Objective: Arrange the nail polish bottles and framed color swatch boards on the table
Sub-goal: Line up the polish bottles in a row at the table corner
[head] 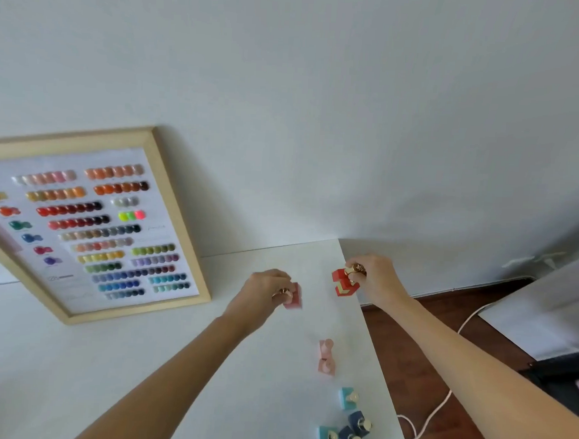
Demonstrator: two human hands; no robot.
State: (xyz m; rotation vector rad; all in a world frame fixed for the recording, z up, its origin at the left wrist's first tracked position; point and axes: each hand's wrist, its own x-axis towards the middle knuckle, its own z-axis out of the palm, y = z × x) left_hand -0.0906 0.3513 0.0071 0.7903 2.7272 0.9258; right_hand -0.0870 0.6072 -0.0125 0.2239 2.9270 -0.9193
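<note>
White table set against a wall. Resting on it: a wood-framed color swatch board leaning back against the wall at left; two pale pink nail polish bottles near the right edge; nearer the front corner, two teal bottles and two navy bottles clustered together.

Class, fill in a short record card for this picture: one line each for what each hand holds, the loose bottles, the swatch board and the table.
left hand: grip closed on a pink bottle
right hand: grip closed on red bottles
loose bottles: two pale pink bottles; two teal and two navy bottles nearer the person
swatch board: wood frame, leaning on the wall
table: white, bottles near its right edge
</note>
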